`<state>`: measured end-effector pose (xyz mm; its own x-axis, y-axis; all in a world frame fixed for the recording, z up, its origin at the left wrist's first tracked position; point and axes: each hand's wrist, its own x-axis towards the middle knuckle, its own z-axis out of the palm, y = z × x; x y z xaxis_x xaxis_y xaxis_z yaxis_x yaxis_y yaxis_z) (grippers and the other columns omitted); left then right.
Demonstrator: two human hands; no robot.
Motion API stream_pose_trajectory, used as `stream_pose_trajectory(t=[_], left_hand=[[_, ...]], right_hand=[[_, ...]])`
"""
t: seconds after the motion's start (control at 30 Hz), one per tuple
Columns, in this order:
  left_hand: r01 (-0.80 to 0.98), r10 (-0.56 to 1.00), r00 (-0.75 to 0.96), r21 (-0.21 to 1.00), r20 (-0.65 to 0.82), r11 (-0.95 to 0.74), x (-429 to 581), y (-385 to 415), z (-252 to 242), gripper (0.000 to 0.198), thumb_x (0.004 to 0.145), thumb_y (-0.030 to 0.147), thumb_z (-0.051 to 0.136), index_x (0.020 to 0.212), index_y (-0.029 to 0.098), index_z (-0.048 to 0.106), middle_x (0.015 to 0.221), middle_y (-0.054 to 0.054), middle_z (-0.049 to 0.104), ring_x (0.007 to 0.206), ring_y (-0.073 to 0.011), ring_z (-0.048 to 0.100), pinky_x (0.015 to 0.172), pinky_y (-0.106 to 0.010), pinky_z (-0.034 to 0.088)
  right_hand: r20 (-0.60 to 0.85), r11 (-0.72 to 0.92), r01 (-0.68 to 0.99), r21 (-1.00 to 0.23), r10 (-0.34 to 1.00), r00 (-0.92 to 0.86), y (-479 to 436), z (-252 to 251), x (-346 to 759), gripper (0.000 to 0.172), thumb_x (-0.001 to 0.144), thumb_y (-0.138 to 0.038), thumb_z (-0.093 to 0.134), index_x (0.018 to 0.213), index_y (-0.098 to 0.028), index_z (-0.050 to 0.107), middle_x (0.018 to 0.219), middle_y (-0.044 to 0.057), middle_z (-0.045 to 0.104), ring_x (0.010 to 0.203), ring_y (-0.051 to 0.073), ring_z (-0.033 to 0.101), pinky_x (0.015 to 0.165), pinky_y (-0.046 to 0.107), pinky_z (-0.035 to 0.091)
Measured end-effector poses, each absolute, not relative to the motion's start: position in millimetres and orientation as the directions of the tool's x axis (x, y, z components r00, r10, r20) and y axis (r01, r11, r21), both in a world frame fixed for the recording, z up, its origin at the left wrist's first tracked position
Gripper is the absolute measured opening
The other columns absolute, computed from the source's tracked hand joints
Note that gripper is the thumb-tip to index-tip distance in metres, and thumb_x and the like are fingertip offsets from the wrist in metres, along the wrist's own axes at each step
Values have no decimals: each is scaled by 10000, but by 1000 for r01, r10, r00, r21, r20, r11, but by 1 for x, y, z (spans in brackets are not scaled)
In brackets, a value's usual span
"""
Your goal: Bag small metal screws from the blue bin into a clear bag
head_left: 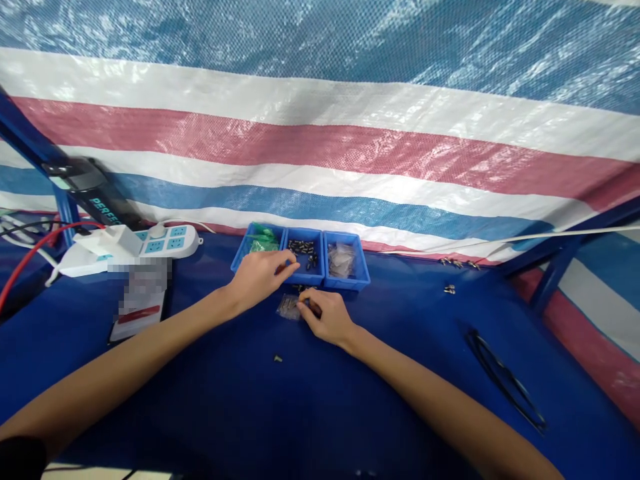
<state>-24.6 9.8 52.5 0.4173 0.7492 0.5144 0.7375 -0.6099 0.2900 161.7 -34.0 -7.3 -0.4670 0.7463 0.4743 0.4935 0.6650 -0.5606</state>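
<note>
On my feed: left hand [260, 275] is at 12 o'clock of the blue cloth-covered table [320, 400], fingers curled and pinched narrow at the front rim of the middle blue plastic bin [305, 273]; can't tell if it has a part between the fingertips. That bin holds small dark metal screws [301, 248]. Right hand [327, 317] sits just below and right of the left one, at 5 o'clock from it, fingers bent down, pinching the edge of a small clear plastic bag [289, 307] lying flat on the cloth. The bag is just in front of the bins, between the two hands, touching the right fingertips. A few dark pieces lie at the bag's top edge, too small to identify. Bin row: the left blue plastic bin [244, 255] has green plastic bags [263, 238] in it, the right blue plastic bin [360, 280] has crumpled clear bags [341, 259]. One loose small screw [278, 359] lies on the cloth at 6 o'clock from the bag, apart from both hands. More loose screws [449, 289] at 3 o'clock, well apart. Black looped cable [505, 380] at 4 o'clock. White power strip with blue sockets [165, 241] at 10 o'clock, white plug adapter [121, 240] in it, red wire [30, 257] beside. Striped red, white and blue woven tarp [320, 133] backs the table.
</note>
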Motion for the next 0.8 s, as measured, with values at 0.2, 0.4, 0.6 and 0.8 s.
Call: stream_pose_trajectory(t=[0.2, 0.4, 0.6, 0.8], left_hand=[[593, 797, 243, 565, 554, -574, -22, -7, 44, 210, 860, 343, 557, 766, 165, 619, 477, 67, 442, 426, -58, 384, 478, -183, 330], [444, 761, 192, 636, 620, -631, -15, -10, 8, 204, 864, 307, 551, 758, 145, 614, 528, 42, 510, 444, -53, 402, 457, -176, 339], [439, 719, 202, 595, 666, -674, -18, -10, 0, 147, 877, 246, 531, 822, 143, 621, 737, -11, 638, 600, -77, 558, 575, -177, 449], [427, 684, 296, 547, 667, -719, -16, -8, 4, 153, 902, 221, 500, 957, 147, 622, 872, -49, 653, 762, -114, 607, 692, -219, 499]], right_hand=[[445, 933, 303, -192, 358, -821, -52, -3, 155, 413, 881, -507, 455, 1066, -170, 606, 816, 58, 608, 648, 140, 546, 565, 254, 391], [333, 961, 265, -78, 276, -902, -59, -12, 148, 274, 961, -307, 367, 944, -176, 607, 837, 34, 599, 676, 119, 540, 552, 237, 382], [518, 866, 405, -293, 499, -694, -42, -11, 156, 210, 940, -262, 405, 910, -156, 583, 845, 57, 603, 725, 127, 551, 620, 234, 424], [498, 555, 391, -735, 832, -244, -27, -4, 164, 166, 910, -287, 467, 858, -164, 566, 708, 8, 536, 600, 111, 472, 597, 242, 394]])
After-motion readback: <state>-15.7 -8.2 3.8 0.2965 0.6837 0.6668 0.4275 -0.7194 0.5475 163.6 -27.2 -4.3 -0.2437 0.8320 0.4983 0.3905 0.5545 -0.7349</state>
